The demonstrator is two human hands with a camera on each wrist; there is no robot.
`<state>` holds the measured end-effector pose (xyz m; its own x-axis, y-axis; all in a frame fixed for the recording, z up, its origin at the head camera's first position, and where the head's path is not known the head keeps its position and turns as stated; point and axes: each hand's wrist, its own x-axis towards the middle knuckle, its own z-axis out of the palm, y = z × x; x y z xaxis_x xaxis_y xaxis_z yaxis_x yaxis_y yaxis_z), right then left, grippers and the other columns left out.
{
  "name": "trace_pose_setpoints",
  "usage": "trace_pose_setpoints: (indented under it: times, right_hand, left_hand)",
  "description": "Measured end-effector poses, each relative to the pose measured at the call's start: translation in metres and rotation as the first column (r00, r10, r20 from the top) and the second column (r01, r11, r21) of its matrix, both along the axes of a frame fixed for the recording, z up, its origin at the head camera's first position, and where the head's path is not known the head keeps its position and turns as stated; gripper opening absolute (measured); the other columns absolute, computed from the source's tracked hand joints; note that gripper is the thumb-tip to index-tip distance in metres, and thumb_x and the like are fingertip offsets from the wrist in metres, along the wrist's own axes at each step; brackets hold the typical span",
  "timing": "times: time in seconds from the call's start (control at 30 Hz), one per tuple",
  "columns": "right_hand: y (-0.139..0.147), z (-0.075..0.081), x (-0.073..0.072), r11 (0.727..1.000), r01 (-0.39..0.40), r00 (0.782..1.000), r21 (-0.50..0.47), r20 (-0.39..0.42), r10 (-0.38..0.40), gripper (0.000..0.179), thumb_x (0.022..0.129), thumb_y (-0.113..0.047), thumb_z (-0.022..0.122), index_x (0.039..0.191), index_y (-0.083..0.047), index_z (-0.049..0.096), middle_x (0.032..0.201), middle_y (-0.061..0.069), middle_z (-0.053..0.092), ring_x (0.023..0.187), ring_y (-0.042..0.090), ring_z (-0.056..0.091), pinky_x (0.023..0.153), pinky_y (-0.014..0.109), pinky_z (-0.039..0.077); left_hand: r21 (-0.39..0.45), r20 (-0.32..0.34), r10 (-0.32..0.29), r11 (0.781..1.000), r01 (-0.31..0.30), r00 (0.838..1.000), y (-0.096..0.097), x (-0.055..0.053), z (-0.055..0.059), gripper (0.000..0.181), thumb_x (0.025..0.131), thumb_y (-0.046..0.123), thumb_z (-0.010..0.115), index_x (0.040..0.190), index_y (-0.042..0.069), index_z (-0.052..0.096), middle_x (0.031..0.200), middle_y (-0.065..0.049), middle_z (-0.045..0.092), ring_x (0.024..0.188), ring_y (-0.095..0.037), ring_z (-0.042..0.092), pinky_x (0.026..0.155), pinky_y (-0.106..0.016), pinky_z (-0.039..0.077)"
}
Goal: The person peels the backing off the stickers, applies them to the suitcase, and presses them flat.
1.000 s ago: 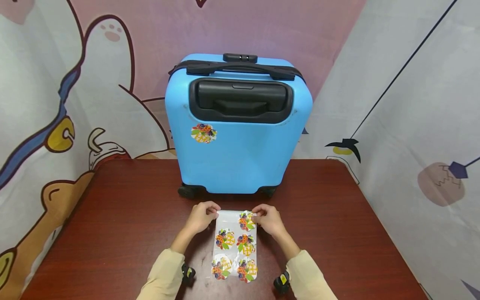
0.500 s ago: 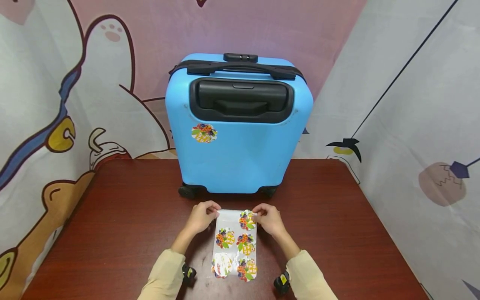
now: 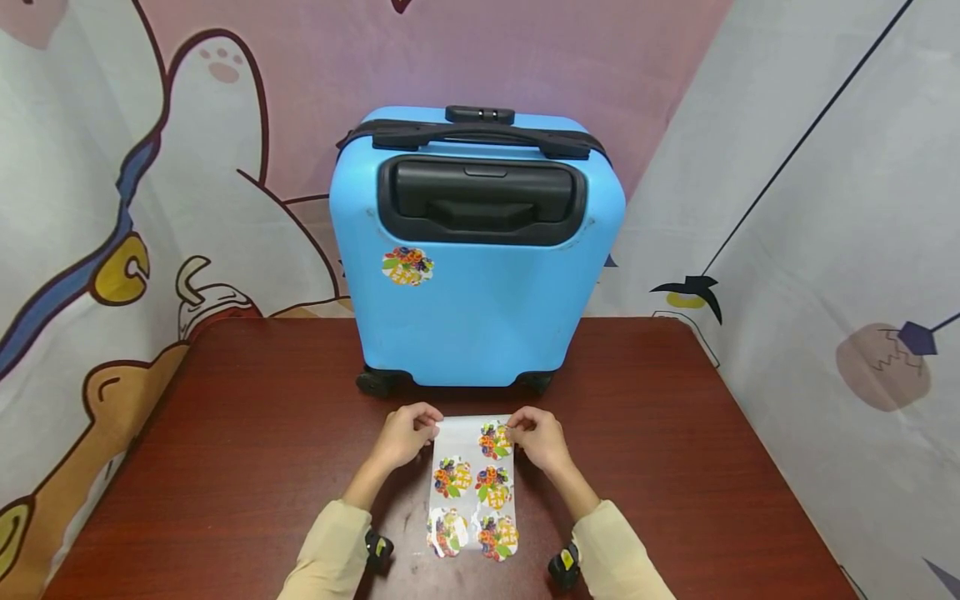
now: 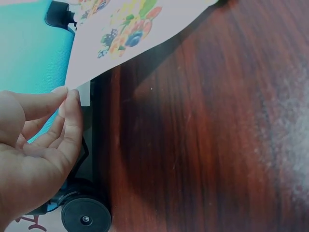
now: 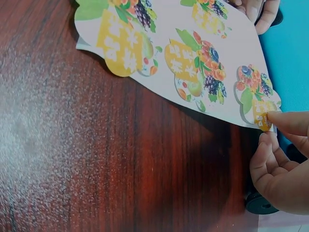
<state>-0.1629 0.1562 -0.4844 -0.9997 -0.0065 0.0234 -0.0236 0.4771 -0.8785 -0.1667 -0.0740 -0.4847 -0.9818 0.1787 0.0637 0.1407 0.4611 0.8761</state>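
Note:
A white sticker sheet (image 3: 465, 450) with several fruit-print stickers hangs between my two hands, front of the suitcase. My left hand (image 3: 405, 433) pinches its upper left corner between thumb and fingertips; the left wrist view shows that corner held close up. At the upper right corner, my right hand (image 3: 538, 437) pinches the edge, its thumb over a fruit sticker (image 5: 256, 96). The sheet's upper left spot is bare white. Beyond the hands stands a light blue suitcase (image 3: 480, 308), upright, with one round fruit sticker (image 3: 408, 266) on its left side.
The suitcase stands on a dark reddish-brown table (image 3: 247, 450), its black wheels (image 3: 375, 383) near the hands. A black handle (image 3: 483, 200) is recessed in its upper face. Behind the table hangs a cartoon-printed cloth (image 3: 480, 58).
The sheet's lower end has shifted slightly right and up, and the glare on its lower left sticker has changed. Both hands keep their hold on the corners.

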Motion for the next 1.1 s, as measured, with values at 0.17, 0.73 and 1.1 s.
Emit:
trace_pose_setpoints:
  times: [0.17,0.73,1.1]
  right_hand:
    - [0.0005,-0.0003,0.0009,1.0,0.006,1.0,0.011,0.012,-0.006,0.009,0.075,0.003,0.069,0.072,-0.003,0.064,0.063,0.003,0.055,0.053,0.016,0.051,0.048,0.028,0.045]
    - [-0.0009,-0.0017,0.0007,0.999,0.008,1.0,0.042,0.027,-0.009,0.009,0.075,0.003,0.069,0.071,-0.003,0.064,0.061,0.003,0.055,0.052,0.019,0.053,0.048,0.028,0.045]
    - [-0.0008,-0.0034,0.0007,1.0,-0.02,0.999,0.016,0.029,0.019,0.009,0.074,0.006,0.069,0.072,-0.001,0.064,0.062,0.005,0.058,0.053,0.015,0.052,0.049,0.028,0.045]
  left_hand:
    - [-0.001,0.001,0.001,1.0,-0.001,1.0,0.0004,0.0006,-0.0003,0.012,0.08,-0.008,0.062,0.087,0.002,0.064,0.074,-0.005,0.061,0.059,-0.014,0.057,0.05,-0.025,0.047]
    - [-0.003,0.02,-0.004,1.0,0.004,1.0,-0.0005,0.0013,-0.0016,0.013,0.081,-0.007,0.061,0.089,0.003,0.064,0.077,-0.006,0.061,0.059,-0.014,0.054,0.044,-0.025,0.045]
    - [0.007,0.008,-0.008,1.0,0.008,1.0,-0.0008,0.0011,-0.0022,0.012,0.081,-0.008,0.061,0.089,0.001,0.064,0.075,-0.006,0.06,0.059,-0.019,0.057,0.045,-0.026,0.045]
